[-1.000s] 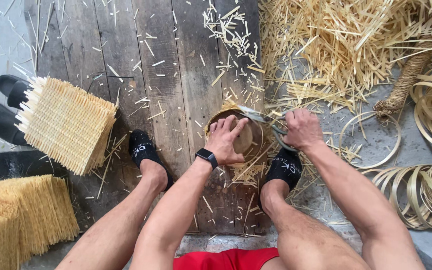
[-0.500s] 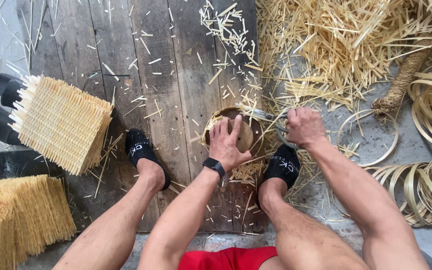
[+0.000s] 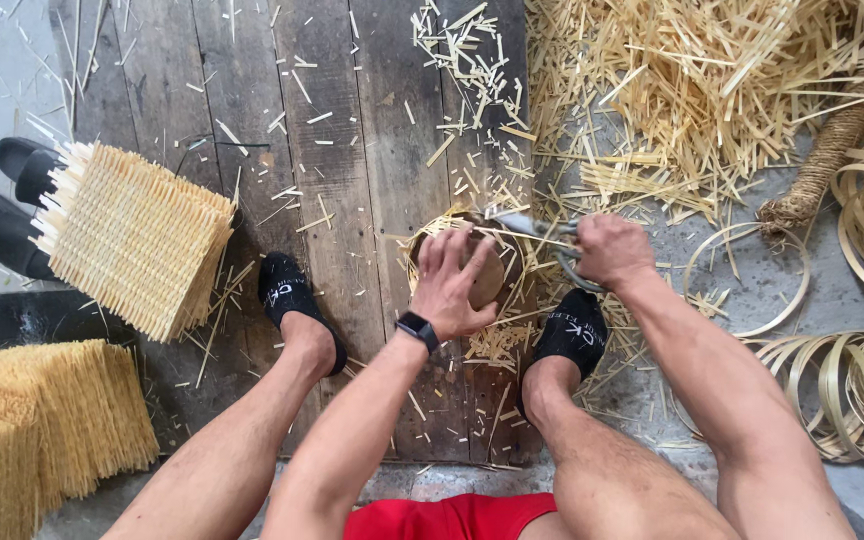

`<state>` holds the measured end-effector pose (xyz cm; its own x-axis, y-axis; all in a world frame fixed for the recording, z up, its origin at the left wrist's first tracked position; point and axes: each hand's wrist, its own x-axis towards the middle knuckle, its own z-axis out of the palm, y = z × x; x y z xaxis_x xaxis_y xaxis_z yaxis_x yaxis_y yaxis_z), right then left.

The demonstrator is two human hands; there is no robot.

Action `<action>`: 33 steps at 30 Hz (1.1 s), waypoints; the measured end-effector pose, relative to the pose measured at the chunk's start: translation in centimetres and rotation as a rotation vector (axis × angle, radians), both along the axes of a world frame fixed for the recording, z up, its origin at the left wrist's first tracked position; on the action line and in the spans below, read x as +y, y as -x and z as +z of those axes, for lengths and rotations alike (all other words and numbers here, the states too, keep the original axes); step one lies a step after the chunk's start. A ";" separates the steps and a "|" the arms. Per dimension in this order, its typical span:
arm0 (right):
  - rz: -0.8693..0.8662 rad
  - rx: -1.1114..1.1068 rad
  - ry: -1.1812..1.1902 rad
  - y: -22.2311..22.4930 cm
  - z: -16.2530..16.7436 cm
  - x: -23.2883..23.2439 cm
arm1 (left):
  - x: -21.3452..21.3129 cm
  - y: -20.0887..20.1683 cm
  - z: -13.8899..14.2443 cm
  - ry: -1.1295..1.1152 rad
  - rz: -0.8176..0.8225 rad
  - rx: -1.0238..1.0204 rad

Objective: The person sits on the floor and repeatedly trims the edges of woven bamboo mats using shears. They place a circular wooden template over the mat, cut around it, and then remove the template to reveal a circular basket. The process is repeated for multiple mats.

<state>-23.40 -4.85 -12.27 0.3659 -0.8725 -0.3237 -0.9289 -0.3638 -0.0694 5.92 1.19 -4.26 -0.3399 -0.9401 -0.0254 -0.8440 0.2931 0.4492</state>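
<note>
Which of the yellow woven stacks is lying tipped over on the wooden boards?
The woven stack beside the black shoes, upper left. It lies tilted on the boards, stick ends pointing left. The other stacks, at the bottom-left corner, sit off the boards.

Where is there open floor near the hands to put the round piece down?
Barest patch: the dark wooden planks ahead of the left hand, between the woven stack and the strip pile, with only stray slivers. Right of the right hand it is crowded: cut strips and coiled hoops.

Single head-worn view, facing steeply down, close over the seated person's knees. Covers grey weathered wooden floor planks. No second view.
</note>
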 end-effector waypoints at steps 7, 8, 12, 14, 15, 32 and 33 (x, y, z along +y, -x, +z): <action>-0.163 -0.220 0.110 3.1 2.1 1.6 | -2.2 -0.6 1.6 -0.093 0.494 -0.057; -0.170 -0.201 0.088 3.3 2.8 1.9 | -3.4 -1.2 1.3 -0.230 0.438 -0.108; -0.159 -0.178 0.077 2.7 4.7 2.4 | -6.3 -2.9 0.1 -0.477 0.244 -0.240; -0.113 -0.172 0.087 1.7 4.8 2.1 | -6.8 -3.2 -0.2 -0.493 0.211 -0.248; -0.081 -0.161 0.096 1.1 4.6 1.5 | -6.3 -3.0 -0.1 -0.506 0.215 -0.239; -0.030 -0.147 0.170 -0.6 2.3 2.1 | 1.7 3.9 -1.5 0.041 0.556 0.084; -0.027 -0.187 0.273 -1.2 2.0 2.5 | 1.9 4.0 -1.2 0.040 0.488 0.097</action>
<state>-22.21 -2.31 -10.27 0.3729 -0.9279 -0.0057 -0.9187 -0.3683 -0.1429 1.94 3.10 -5.50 0.1410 -0.9897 0.0238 -0.8418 -0.1071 0.5291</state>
